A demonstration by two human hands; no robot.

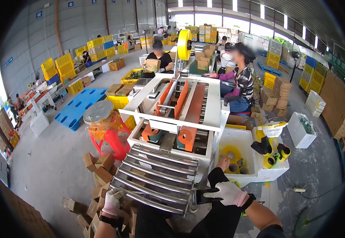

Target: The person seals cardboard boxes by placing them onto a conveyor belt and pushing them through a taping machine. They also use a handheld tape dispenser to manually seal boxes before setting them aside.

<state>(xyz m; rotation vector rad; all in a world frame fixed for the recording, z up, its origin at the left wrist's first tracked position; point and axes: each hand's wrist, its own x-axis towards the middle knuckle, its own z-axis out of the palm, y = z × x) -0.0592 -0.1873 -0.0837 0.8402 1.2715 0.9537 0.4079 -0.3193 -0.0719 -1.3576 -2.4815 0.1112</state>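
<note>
My left hand, in a white glove with a pink cuff, is at the near left corner of a roller conveyor. Its fingers are bent around the conveyor's edge. On the other side, my right hand, gloved the same way, has its fingers stretched out over a flat black piece at the conveyor's near right corner. The conveyor's shiny metal rollers lead up to a white carton-sealing machine with orange side guides and a yellow tape roll on top.
Small cardboard boxes lie piled left of the conveyor, below a red stool. A white foam bin stands to the right. Beyond the machine, one person holds a carton, and another person sits at its right side.
</note>
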